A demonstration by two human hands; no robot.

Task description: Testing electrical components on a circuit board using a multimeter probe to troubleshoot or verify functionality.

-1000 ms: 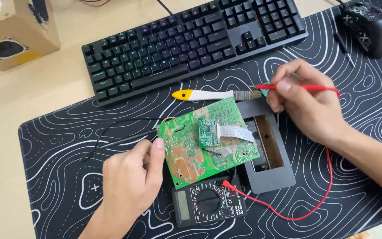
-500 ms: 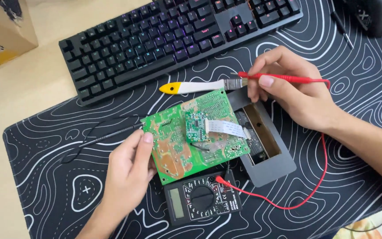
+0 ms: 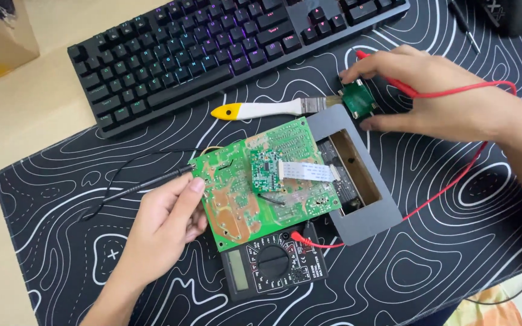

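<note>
A person is testing electronics on a black patterned desk mat [image 3: 430,259]. The left hand [image 3: 161,223] is gripping a black probe [image 3: 152,184] between thumb and fingers, its tip resting at the edge of a large green circuit board [image 3: 237,199], which lies tilted across a grey metal frame [image 3: 364,211]. The right hand [image 3: 442,93] is holding a red probe [image 3: 394,81] while its fingertips are pinching a small green board [image 3: 357,99] beside a white-handled brush [image 3: 267,109]. A multimeter [image 3: 273,265] is sitting just below the large board. This looks like the probing step; touching chosen contacts would call for steady, precise tips. The red probe's tip is hidden under the fingers, the meter's display is unreadable, and a keyboard [image 3: 212,54] is cut off above.
</note>
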